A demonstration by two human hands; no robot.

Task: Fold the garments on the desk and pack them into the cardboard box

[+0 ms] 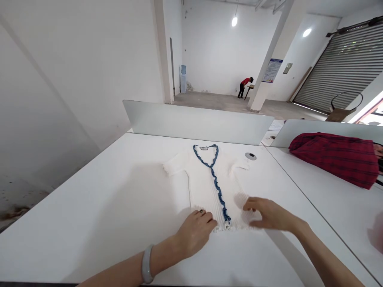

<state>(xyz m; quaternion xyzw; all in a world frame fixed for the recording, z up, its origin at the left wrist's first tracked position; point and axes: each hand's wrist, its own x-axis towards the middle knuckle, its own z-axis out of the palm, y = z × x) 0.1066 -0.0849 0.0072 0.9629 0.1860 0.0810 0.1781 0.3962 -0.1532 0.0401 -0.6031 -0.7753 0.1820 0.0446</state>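
Note:
A white ribbed short-sleeved cardigan (206,187) lies flat and spread out on the white table (98,203), its collar at the far side. Ruffled blue trim (217,191) runs around the neck and down the front. My left hand (196,230), with a ring and a pale bangle, rests at the near hem with no clear grip. My right hand (269,213) sits over the hem's right side, fingers apart, holding nothing.
Grey divider panels (197,123) stand along the table's far edge, beside a round grommet (250,156). A red plaid cloth (333,159) lies on the adjoining table at right. Far off, a person in a red shirt (245,85) bends over a small table.

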